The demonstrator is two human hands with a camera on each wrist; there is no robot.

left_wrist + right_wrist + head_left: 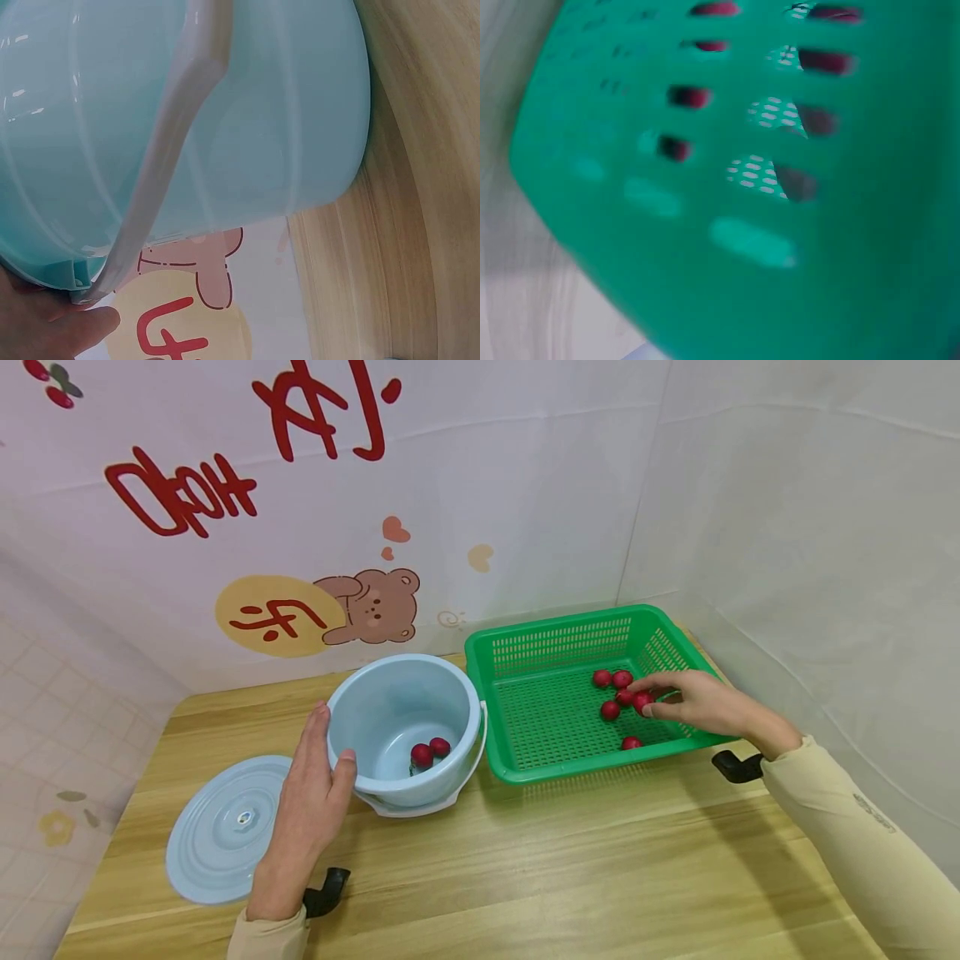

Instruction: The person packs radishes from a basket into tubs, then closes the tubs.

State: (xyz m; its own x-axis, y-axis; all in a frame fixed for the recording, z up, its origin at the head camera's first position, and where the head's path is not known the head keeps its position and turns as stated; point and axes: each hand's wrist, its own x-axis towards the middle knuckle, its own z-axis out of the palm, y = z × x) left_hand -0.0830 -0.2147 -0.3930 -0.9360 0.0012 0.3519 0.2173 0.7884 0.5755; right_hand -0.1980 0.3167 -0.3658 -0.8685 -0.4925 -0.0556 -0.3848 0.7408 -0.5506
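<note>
A light blue bucket (405, 668) stands with its mouth up, with two red radishes (422, 755) in the bottom. My left hand (311, 785) rests against its left side, fingers straight and the thumb at the rim. In the left wrist view, fingertips (90, 326) show beside the end of the white handle (161, 142). My right hand (701, 700) reaches into the green basket (551, 768) and pinches a radish (642, 702) between thumb and fingers. Several other radishes (610, 710) lie close by on the basket floor. The basket wall hides most of this hand in the right wrist view.
A round blue lid (217, 835) lies flat on the wooden table (510, 877), left of the bucket and partly behind the left forearm. Bucket and basket stand side by side, close together. A printed white cloth (525, 527) hangs behind the table.
</note>
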